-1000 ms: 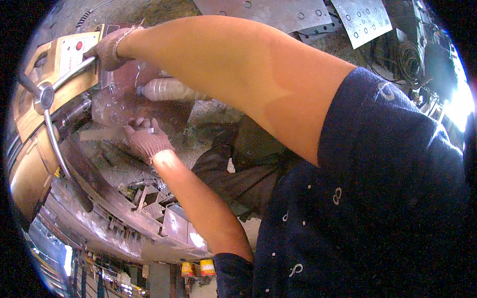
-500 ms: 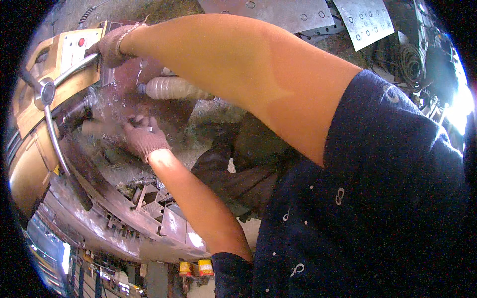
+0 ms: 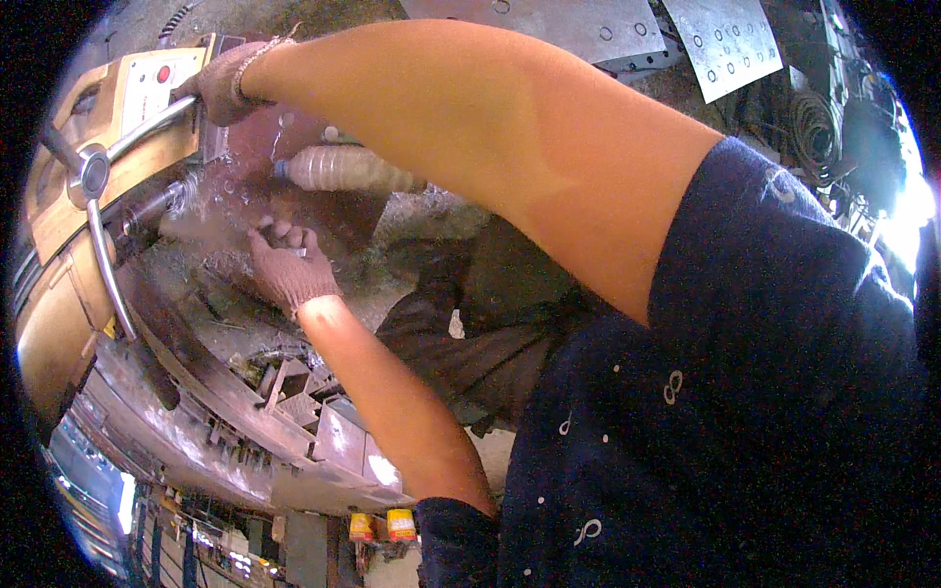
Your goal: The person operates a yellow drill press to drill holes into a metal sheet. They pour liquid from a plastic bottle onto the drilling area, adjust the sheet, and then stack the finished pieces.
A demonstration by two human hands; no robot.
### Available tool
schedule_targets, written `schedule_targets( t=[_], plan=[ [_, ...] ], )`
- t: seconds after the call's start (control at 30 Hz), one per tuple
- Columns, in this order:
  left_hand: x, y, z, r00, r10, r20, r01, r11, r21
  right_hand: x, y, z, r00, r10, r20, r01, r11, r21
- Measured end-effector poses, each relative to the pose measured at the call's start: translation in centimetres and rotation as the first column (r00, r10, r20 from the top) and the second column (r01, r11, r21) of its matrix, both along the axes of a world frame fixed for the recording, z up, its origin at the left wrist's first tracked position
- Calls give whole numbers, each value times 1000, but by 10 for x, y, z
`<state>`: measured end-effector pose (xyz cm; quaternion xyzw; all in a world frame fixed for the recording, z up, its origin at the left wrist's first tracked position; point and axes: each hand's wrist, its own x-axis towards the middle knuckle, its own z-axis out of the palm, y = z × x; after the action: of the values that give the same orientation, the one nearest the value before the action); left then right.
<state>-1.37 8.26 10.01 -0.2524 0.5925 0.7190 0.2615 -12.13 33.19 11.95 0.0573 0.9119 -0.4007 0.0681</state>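
My right hand [image 3: 227,86], in a brownish-pink knitted glove, is wrapped round the end of a silver feed lever [image 3: 152,127] at the upper left. The lever runs from a round hub [image 3: 92,176] on a worn yellow drill press [image 3: 123,157]. My left hand [image 3: 289,265], gloved alike, is lower down with its fingers curled in. A small bright metallic bit shows at its fingers, but what they grip is blurred. Between my hands, the chuck end [image 3: 176,196] of the machine points toward a hazy, smeared patch. A clear plastic bottle [image 3: 348,170] with a blue cap is just beyond my left hand.
A second lever arm [image 3: 110,274] reaches out from the hub, near my left hand. Metal sheets with holes [image 3: 720,44] lie at the top. A coiled hose [image 3: 812,132] is at the upper right. Metal offcuts [image 3: 289,382] and yellow-red tins [image 3: 400,525] appear below.
The whole view has shifted slightly. My left hand has moved a little, and the blurred bar-like shape beside it is now less distinct. My right hand keeps its hold on the lever.
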Motion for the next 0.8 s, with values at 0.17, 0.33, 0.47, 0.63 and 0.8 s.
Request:
schedule_targets(
  t=[0.17,0.33,0.47,0.63,0.8],
  plan=[
    [18,17,15,999,40,10,-38,994,-103,4,-4,0,1000,-7,19,7,1000,20],
    [19,24,19,1000,17,-7,-18,993,-113,-6,0,-15,998,-50,-36,50,999,2],
    [20,20,17,1000,20,4,-20,996,-89,-5,-6,-16,998,-17,-61,17,1000,4],
    [19,25,15,999,39,0,-39,994,-105,-1,0,-6,1000,-9,1,9,1000,-7],
    [19,22,15,1000,20,-15,-21,995,-100,4,-1,-2,1000,-9,-15,10,1000,10]
  ],
)
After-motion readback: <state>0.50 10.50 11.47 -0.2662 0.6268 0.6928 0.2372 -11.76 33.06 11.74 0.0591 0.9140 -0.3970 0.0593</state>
